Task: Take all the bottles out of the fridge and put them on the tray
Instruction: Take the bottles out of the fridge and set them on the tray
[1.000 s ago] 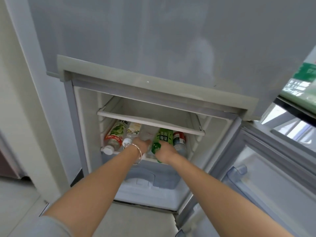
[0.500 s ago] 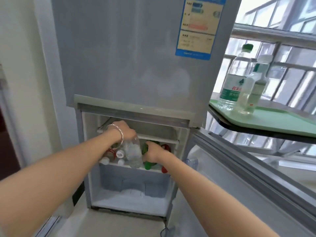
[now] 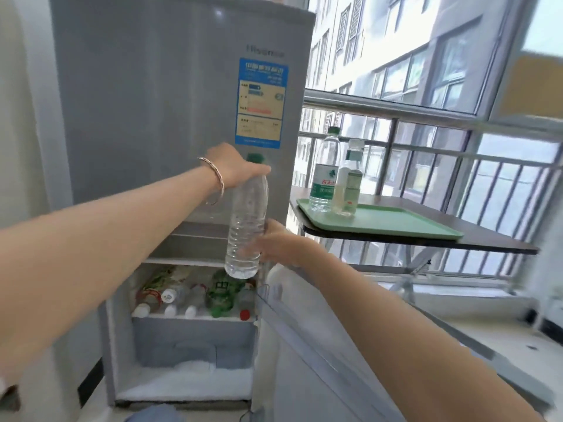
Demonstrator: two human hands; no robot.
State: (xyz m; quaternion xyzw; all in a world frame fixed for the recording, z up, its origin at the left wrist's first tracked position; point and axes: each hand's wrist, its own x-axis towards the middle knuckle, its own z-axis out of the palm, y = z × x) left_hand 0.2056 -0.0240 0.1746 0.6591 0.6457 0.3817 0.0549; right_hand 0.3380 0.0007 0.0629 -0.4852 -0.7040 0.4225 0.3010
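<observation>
My left hand [image 3: 234, 169] grips the neck of a clear water bottle [image 3: 246, 229] with a green cap, holding it upright in front of the grey fridge [image 3: 152, 117]. My right hand [image 3: 283, 245] is against the bottle's lower right side, fingers apart. Several bottles [image 3: 195, 296] lie on the shelf of the open lower compartment, among them a green one [image 3: 222, 292]. To the right a green tray [image 3: 396, 222] carries a green-labelled water bottle [image 3: 324, 175] and a smaller pale bottle [image 3: 348, 184], both standing.
The tray rests on a dark folding table [image 3: 487, 236] beside the fridge, in front of a railed window [image 3: 426, 141]. The open lower fridge door [image 3: 320, 345] slants out below my right arm. Frost lies in the fridge bottom [image 3: 189, 376].
My left hand has lifted the clear bottle out of the lower compartment up to the front of the upper door. My right hand left the green bottle and came up to the clear bottle.
</observation>
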